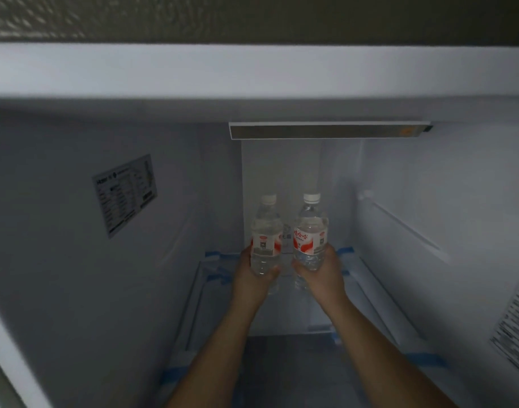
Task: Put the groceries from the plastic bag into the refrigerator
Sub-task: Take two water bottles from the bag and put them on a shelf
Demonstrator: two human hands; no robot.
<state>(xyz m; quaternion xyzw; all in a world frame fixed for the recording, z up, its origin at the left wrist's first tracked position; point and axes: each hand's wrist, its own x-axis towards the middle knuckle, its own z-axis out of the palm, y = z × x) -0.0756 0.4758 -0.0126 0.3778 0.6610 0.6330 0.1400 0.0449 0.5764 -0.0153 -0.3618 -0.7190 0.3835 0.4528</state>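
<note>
Your left hand [253, 279] grasps the lower body of one water bottle [265, 234], fingers and thumb curled round the clear plastic below its red-and-white label. Your right hand [318, 273] grasps a second water bottle [310, 231] in the same manner, low on its body. Both bottles stand upright with white caps on top, side by side and close together but not touching, held deep inside the refrigerator [75, 260] near its back wall [281, 166]. Whether their bases rest on the glass shelf [284, 313] cannot be told; the shelf lies below your forearms, and strips of blue tape [426, 362] cross its edges and corners. Above the bottles, a long light bar [328, 131] is fixed under the compartment ceiling. A printed sticker [125, 194] sits on the left inner wall, and a second printed label [514, 328], blurred, shows at the right edge of the view. The plastic bag is out of view.
</note>
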